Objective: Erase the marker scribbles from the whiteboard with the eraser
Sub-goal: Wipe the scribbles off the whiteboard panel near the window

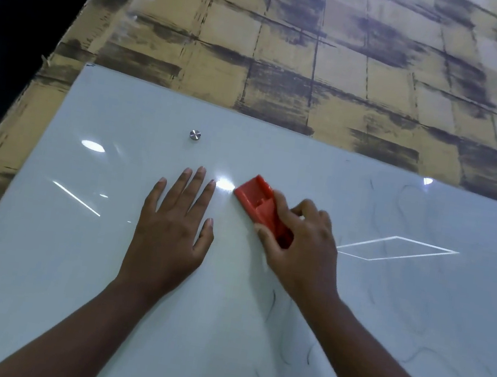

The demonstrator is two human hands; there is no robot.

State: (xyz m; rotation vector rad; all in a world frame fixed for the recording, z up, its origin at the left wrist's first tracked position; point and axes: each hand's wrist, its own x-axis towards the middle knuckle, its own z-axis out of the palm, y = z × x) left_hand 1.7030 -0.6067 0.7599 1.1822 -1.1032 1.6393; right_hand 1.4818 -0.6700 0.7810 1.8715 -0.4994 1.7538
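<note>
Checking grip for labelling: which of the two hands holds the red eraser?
The right hand: its fingers wrap the red eraser; the left hand lies flat, empty, on the whiteboard.

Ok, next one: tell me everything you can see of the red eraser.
The eraser is a red block that looks like moulded plastic, with recessed cut-outs on its upper face. It lies against the whiteboard, angled up and to the left. The right hand grips its lower end, fingers curled over it and thumb on the near side. Its wiping face is hidden. The left hand rests flat alongside, not touching it.
</note>
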